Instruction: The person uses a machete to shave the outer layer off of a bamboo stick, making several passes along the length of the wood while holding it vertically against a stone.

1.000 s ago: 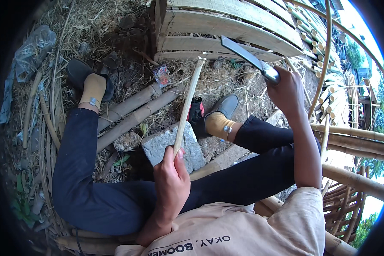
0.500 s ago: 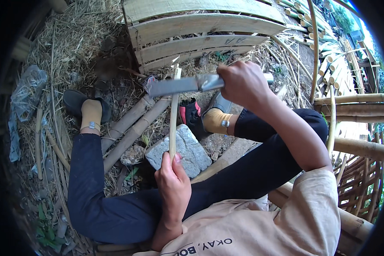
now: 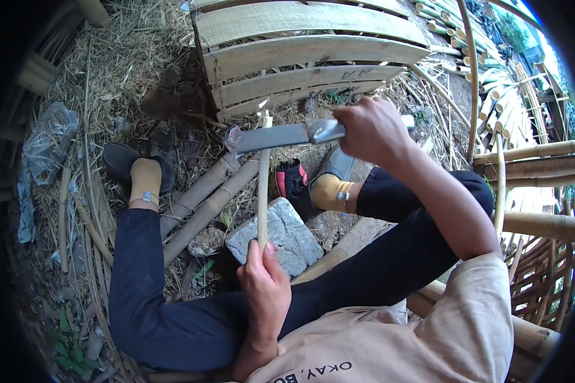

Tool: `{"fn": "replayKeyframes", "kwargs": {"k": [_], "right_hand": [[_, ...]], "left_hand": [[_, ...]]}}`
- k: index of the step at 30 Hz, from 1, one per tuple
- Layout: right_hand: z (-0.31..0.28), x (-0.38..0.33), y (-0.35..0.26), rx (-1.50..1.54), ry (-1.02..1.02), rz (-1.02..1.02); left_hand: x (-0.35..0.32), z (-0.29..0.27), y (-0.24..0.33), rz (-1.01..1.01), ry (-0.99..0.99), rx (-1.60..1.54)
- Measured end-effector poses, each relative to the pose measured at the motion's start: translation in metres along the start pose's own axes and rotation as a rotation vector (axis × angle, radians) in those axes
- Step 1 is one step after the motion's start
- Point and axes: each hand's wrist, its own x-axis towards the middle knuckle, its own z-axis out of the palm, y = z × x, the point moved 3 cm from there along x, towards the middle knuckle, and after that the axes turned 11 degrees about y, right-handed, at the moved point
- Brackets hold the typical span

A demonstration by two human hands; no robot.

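My left hand (image 3: pixel 265 281) is closed round the lower end of a thin, pale bamboo stick (image 3: pixel 262 198), which stands nearly upright in the view. Its top end looks ragged, with a small loose sliver beside it. In my right hand (image 3: pixel 372 131) is the metal handle of a big knife (image 3: pixel 275 137), its broad grey blade pointing left. The blade crosses in front of the stick just below the top; whether its edge bites in cannot be made out. Below lies a rough grey stone (image 3: pixel 281 236), between my legs.
A slatted wooden crate (image 3: pixel 313 51) stands ahead. Two bamboo poles (image 3: pixel 204 214) lie by my left foot, with a red and black glove-like item (image 3: pixel 292 179) by the other. Clear plastic (image 3: pixel 51 143) lies at left on straw. Cut bamboo (image 3: pixel 505 112) is piled far right, beyond bamboo rails (image 3: pixel 530 166).
The whole view has shifted slightly, so the scene sits a little lower and further right. The knife blade is a bit closer to the stick's top. Both hands keep their hold.
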Motion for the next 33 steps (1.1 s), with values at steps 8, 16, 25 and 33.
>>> {"fn": "replayKeyframes", "kwargs": {"k": [8,16,25,33], "right_hand": [[-0.002,0.002,0.004,-0.183,-0.082,-0.026],[-0.012,0.004,0.043,-0.207,0.007,0.192],[-0.065,-0.002,-0.001,0.243,0.176,0.149],[-0.038,-0.002,0.002,0.899,0.005,0.454]], "left_hand": [[-0.006,-0.009,0.019,0.079,0.011,-0.101],[-0.004,-0.016,0.018,-0.037,-0.027,-0.237],[-0.002,-0.012,0.011,-0.066,-0.032,-0.237],[-0.013,-0.001,0.022,-0.036,-0.191,-0.304]]}}
